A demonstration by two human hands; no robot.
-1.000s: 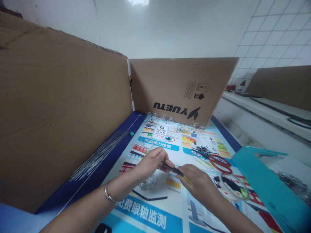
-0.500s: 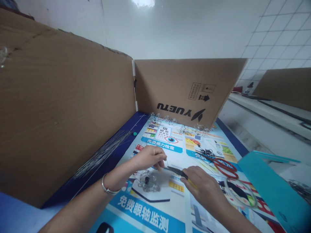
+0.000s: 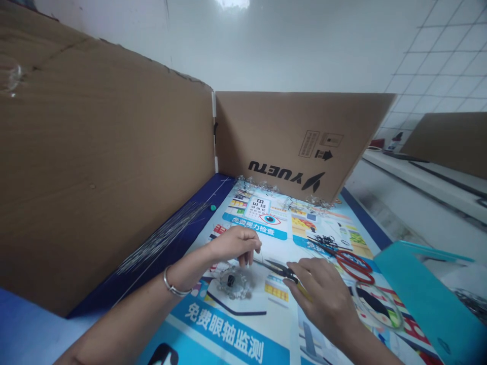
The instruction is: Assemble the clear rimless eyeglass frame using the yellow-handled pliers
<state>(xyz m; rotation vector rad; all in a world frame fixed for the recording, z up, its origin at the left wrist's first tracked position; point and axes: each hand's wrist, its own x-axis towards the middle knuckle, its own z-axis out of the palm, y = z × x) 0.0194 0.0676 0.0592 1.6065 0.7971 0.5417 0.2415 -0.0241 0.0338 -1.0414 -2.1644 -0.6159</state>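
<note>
My left hand (image 3: 236, 243), with a silver bangle on its wrist, is closed in a pinch on a thin wire just above a clear beaded ornament (image 3: 233, 284) that lies on the printed poster. My right hand (image 3: 323, 291) grips small dark pliers (image 3: 277, 267) with a yellow handle; their tips point left toward the left fingers. The two hands are a short gap apart.
Cardboard walls (image 3: 106, 167) stand at the left and the back. A bundle of thin wires (image 3: 163, 235) lies along the blue strip at the left. Red-handled scissors (image 3: 352, 263), small black rings (image 3: 327, 239), a clear ring (image 3: 376, 304) and a teal box (image 3: 422, 299) sit to the right.
The left hand has lifted off the pliers' tips and drawn back, uncovering the beaded ornament. The view has shifted slightly upward and left.
</note>
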